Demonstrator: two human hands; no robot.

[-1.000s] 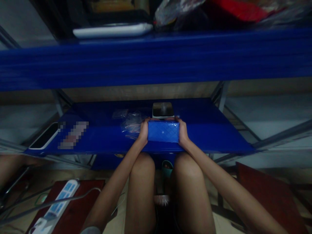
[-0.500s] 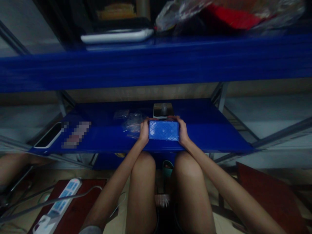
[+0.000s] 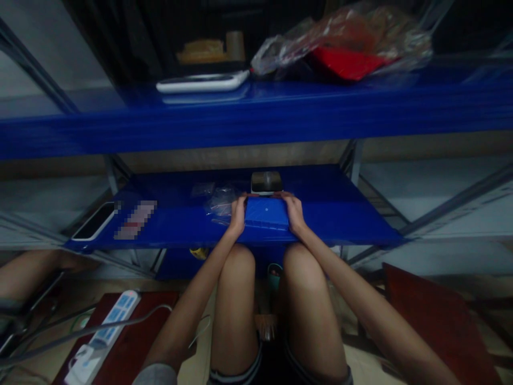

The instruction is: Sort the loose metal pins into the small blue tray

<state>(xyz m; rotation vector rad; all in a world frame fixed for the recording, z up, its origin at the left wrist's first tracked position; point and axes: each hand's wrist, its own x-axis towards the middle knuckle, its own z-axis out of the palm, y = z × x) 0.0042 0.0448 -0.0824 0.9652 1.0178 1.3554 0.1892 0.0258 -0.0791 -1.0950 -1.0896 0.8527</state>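
A blue rectangular box (image 3: pixel 266 213) with a patterned face is between my two hands, above the front part of the lower blue shelf. My left hand (image 3: pixel 238 214) grips its left end, and my right hand (image 3: pixel 294 211) wraps round the right end, fingers curled over the far side. Just behind the box stands a small dark-topped device with a pale rim (image 3: pixel 266 182), on the shelf. Crumpled clear plastic (image 3: pixel 221 201) lies close to the left of my left hand. Whether the box rests on the shelf I cannot tell.
A white-edged phone (image 3: pixel 95 221) lies at the shelf's left end. On the upper blue shelf (image 3: pixel 280 115) are a white tablet-like object (image 3: pixel 203 83) and a red item in clear plastic (image 3: pixel 344 59). A power strip (image 3: pixel 108 334) sits on a reddish stool at lower left. Another person's leg (image 3: pixel 38 275) shows at far left.
The box has tilted, so its near side edge now shows below the face. Both hands keep hold of it. The whole view has shifted slightly, showing more of the upper shelf.
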